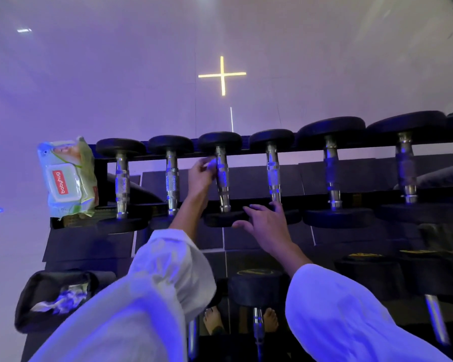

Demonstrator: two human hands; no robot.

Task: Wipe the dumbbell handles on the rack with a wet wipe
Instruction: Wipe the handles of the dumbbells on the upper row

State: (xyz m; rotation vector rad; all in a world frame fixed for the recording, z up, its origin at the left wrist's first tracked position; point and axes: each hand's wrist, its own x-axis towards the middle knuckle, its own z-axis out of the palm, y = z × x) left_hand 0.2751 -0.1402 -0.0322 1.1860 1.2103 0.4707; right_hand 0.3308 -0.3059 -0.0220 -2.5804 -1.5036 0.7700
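Observation:
Several dumbbells with chrome handles and black heads lie side by side on the top tier of a dark rack (311,148). My left hand (201,176) pinches a pale wet wipe (211,163) against the upper part of the third dumbbell handle (222,178) from the left. My right hand (266,222) hovers with spread, relaxed fingers over the near head of that dumbbell (221,218), just below the fourth handle (273,173). It holds nothing.
A green pack of wet wipes (67,178) stands at the rack's left end. A black bag (50,299) holding crumpled used wipes sits at lower left. More dumbbells (256,288) rest on the lower tier. My bare feet (213,321) show on the floor beneath.

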